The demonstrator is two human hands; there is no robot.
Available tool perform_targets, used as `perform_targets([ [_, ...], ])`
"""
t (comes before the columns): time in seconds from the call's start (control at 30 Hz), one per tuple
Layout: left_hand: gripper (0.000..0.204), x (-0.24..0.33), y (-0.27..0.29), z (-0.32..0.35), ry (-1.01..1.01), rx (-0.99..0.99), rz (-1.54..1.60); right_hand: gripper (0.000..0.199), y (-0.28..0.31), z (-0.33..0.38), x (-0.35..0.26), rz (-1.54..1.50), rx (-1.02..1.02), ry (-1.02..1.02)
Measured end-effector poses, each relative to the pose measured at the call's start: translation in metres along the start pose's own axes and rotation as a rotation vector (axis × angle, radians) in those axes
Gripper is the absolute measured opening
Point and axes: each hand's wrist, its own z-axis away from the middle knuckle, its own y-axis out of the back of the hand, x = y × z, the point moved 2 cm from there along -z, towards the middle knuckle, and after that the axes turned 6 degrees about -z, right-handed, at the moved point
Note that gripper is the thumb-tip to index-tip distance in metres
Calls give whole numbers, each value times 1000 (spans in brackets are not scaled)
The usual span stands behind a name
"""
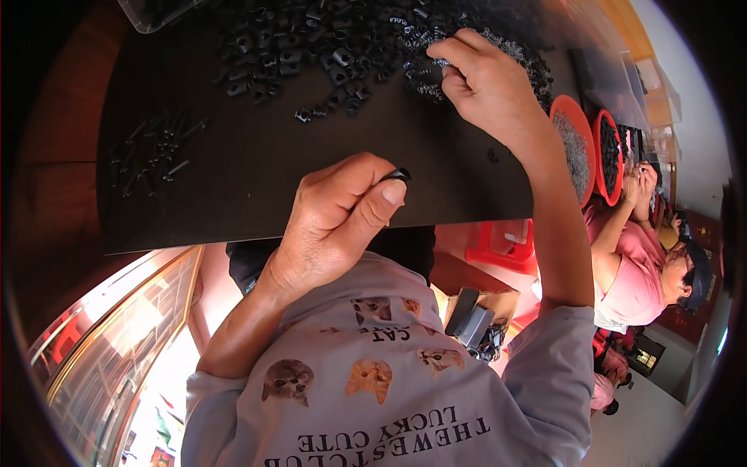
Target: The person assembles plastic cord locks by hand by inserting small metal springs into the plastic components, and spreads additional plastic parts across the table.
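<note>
Left hand [331, 222] pinched shut on black part [399, 173] | right hand [489, 82] half-curled at springs [421, 36], hold unclear

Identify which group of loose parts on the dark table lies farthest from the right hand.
The thin, straight, dark pin-like parts, scattered at the left; the chunky black pieces and shiny coiled springs lie closer to the right hand.

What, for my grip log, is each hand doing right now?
Left hand: closed, holding a small, glossy black piece.
Right hand: curled at small, silvery coiled springs; hold can't be told.
</note>
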Motion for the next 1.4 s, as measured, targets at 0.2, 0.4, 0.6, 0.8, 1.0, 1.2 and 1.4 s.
perform_targets([
  [0.2, 27, 2, 0, 0, 20, -2, 4, 13, 2, 4, 10, -278, 117, -5],
  [0.4, 26, 4, -1, 0, 35, 10, 14, 29, 3, 7, 6, -353, 194, -102],
  [0.6, 26, 8, -3, -1, 70, 20, 12, 44, 2, 14, 12, -286, 142, -153],
  [0.8, 26, 8, -3, -1, 76, 8, 4, 39, -1, 16, 14, -356, 190, -190],
  [1.0, 25, 8, -3, -1, 83, 4, -7, 13, -5, 16, 16, -402, 297, -52],
  [1.2, 24, 8, -3, -1, 76, 2, -8, 11, -7, 21, 18, -534, 238, -169],
  [1.4, 25, 8, -3, -1, 76, 2, 2, 20, -3, 21, 11, -611, 228, -310],
])
